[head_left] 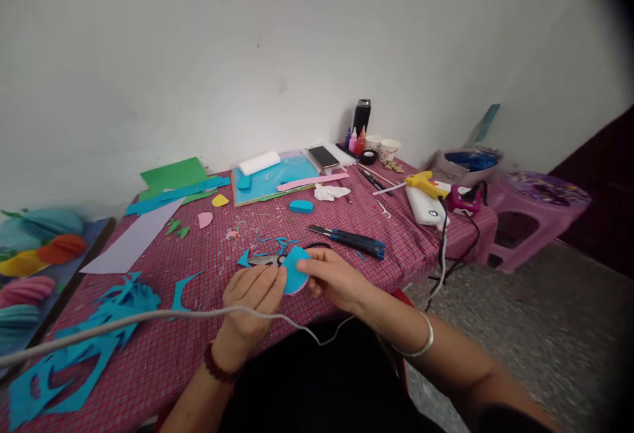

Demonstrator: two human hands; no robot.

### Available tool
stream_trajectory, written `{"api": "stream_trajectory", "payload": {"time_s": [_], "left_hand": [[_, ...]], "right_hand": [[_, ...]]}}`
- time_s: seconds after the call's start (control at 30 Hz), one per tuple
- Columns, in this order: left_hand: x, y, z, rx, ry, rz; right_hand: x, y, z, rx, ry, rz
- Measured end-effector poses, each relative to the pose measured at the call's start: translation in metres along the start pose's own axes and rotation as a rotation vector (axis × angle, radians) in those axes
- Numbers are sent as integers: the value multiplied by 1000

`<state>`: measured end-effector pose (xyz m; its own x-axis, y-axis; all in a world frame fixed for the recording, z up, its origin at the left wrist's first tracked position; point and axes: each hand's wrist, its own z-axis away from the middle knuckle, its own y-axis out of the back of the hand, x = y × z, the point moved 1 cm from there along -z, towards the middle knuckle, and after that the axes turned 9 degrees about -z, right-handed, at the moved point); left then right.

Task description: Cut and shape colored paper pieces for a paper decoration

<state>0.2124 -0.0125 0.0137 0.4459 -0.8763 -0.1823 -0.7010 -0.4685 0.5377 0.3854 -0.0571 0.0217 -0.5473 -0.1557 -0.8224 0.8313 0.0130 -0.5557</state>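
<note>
Jagged blue paper offcuts (129, 298) are piled: cutting judged well along. Lilac paper sheet (131, 241) seemingly left unused. By left hand (252, 291), pink-edged blue half-round paper piece (297, 268) is pinched above surface (411, 248), right side pinched by right hand (334, 278).

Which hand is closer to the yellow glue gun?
Right. The right hand is at the blue paper's right side, with the glue gun farther right and back. The left hand is at the paper's left side, farther away.
</note>
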Motion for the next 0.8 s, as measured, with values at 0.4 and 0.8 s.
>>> {"api": "stream_trajectory", "payload": {"time_s": [0.4,0.8], "left_hand": [[-4,-9,-15,-288,1198,1127],[17,14,-18,-99,619,724]], "right_hand": [[-5,4,0,-161,385,711],[-14,-4,14,-271,791,1285]]}}
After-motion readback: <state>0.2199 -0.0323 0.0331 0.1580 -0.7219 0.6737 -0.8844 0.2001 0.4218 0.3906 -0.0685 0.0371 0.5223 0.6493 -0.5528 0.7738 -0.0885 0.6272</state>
